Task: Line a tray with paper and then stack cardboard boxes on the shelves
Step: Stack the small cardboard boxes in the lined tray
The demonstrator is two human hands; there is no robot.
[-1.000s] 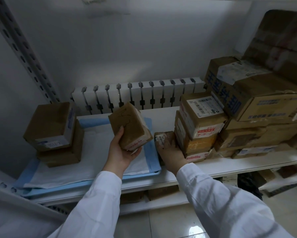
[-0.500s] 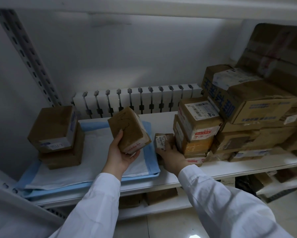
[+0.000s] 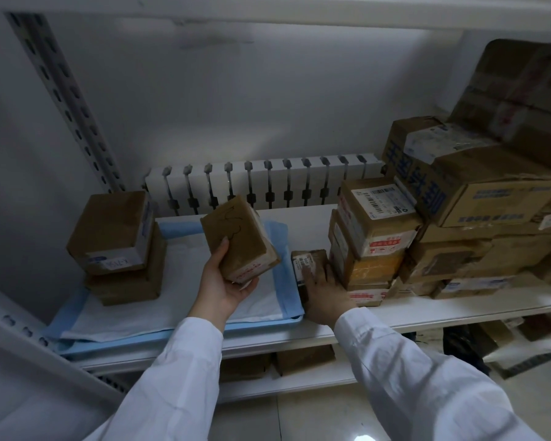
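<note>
A blue tray [image 3: 178,334] lined with white paper [image 3: 178,281] lies on the left half of the shelf. Two brown boxes [image 3: 115,237] stand stacked on its left side. My left hand [image 3: 225,288] grips a brown cardboard box [image 3: 239,241] from below and holds it tilted above the paper. My right hand [image 3: 323,296] is on a small labelled box [image 3: 309,264] that sits on the shelf just right of the tray, with its fingers wrapped around the box's near side.
A pile of larger cardboard boxes [image 3: 459,218] fills the right of the white shelf [image 3: 427,313]. A white radiator [image 3: 268,183] runs along the wall behind. A perforated metal upright [image 3: 64,100] stands at the left. More boxes [image 3: 303,359] sit on the lower shelf.
The view has tilted up slightly. My left hand keeps the box over the tray. My right hand has closed further round the small box.
</note>
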